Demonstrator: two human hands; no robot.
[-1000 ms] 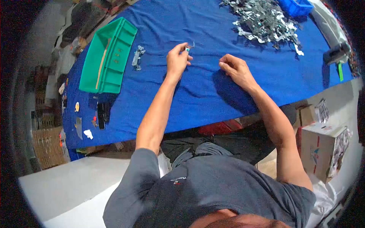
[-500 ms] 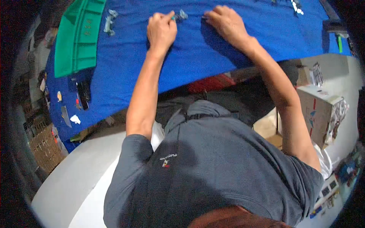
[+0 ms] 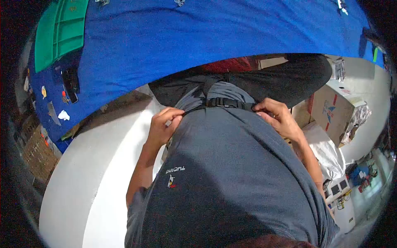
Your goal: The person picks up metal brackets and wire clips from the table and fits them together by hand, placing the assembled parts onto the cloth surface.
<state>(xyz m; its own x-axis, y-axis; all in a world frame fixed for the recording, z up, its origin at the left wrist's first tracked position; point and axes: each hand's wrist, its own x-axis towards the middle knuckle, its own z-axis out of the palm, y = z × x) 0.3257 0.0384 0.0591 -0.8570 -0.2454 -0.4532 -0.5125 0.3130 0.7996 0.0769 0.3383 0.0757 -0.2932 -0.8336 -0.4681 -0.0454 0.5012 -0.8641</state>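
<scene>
A black strap with a buckle [image 3: 223, 102] lies across my waist, over the hem of the grey shirt [image 3: 215, 140]. At its left end, my left hand [image 3: 162, 124] is closed, thumb and fingertips pinching the strap. Its right end is pinched by my right hand [image 3: 281, 118], near the hip. The buckle sits between both hands and looks fastened. Part of the strap is hidden under the fingers.
A blue cloth [image 3: 198, 37] covers the table ahead. On it are a green tray [image 3: 62, 29], a black phone-like object [image 3: 71, 84], white scraps [image 3: 64, 115] and a small clear bundle [image 3: 179, 2]. A cardboard box [image 3: 331, 109] stands at right.
Both hands have left the table and come down to my waist, taking hold of the strap. The small bundle near my left hand stays on the cloth. The view has tilted downward.
</scene>
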